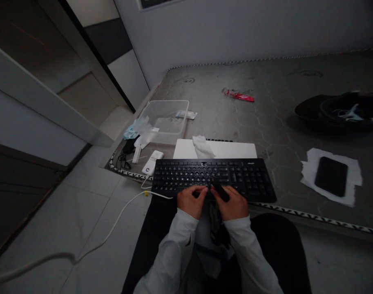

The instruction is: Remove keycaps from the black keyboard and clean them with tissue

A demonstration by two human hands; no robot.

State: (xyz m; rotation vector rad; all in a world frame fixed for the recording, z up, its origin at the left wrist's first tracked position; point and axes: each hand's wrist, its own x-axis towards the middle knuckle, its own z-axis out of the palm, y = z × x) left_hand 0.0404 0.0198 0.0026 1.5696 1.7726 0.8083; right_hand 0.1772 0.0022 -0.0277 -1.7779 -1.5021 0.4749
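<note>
A black keyboard (192, 173) lies across the front edge of the grey surface, over my lap. Both my hands are at its near edge, with their fingertips almost meeting. My left hand (190, 201) is closed in a pinch, and whatever is between its fingers is too small to make out. In my right hand (233, 203) is a short black stick-like object (220, 191), tilted over the keys; its kind is not clear. Behind the keyboard sits a white box (235, 150) with a crumpled white tissue (202, 146) on it.
To the left are a clear plastic bin (164, 118), a white power bank-like device (152, 162) and a white cable (121, 212) trailing off. A red packet (240, 96) lies farther back. Rightward are a black phone-like slab (331, 176) on tissue and a black shoe-like object (315, 107).
</note>
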